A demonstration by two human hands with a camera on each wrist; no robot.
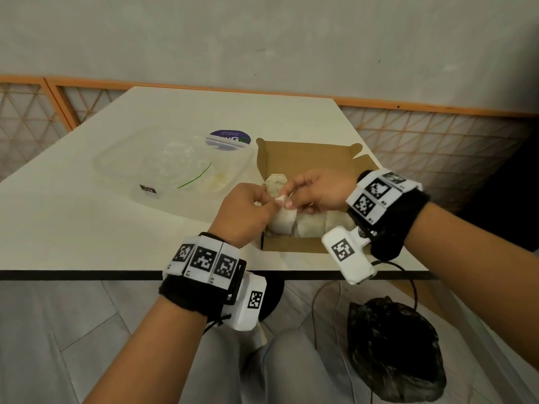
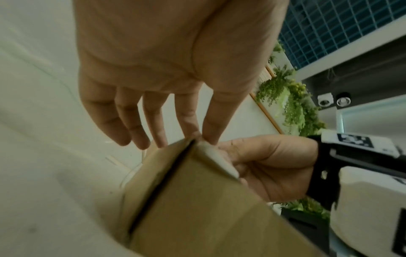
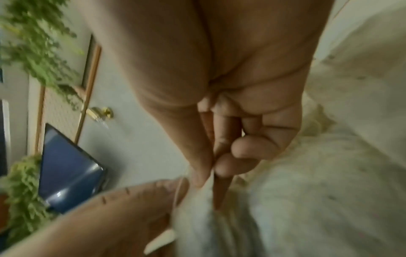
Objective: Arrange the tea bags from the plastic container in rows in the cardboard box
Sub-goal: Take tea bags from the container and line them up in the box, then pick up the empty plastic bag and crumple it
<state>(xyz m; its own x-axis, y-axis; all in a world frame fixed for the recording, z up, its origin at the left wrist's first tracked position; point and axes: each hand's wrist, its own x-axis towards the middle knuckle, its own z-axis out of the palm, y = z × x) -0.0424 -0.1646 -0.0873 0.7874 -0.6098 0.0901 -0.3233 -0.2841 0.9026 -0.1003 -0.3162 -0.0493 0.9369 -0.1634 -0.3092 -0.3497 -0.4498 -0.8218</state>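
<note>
Both hands meet over the open cardboard box [image 1: 309,157] near the table's front edge. My left hand [image 1: 269,201] and right hand [image 1: 291,196] pinch the top of one white tea bag [image 1: 283,218], which hangs into the box's front left corner. Several tea bags [image 1: 312,225] lie in a row along the box's front, and another [image 1: 275,183] sits behind them. In the left wrist view, the left hand [image 2: 198,137] pinches with thumb and forefinger just above the box [image 2: 197,200]. In the blurred right wrist view, the right hand [image 3: 208,175] pinches the tea bag [image 3: 197,217]. The clear plastic container [image 1: 116,170] stands left of the box.
A lid with a purple label [image 1: 230,138] lies behind the container, and a green strand [image 1: 195,177] lies inside it. The table's front edge [image 1: 87,274] runs just below my wrists. A black plastic bag [image 1: 396,351] and a cable sit on the floor at lower right.
</note>
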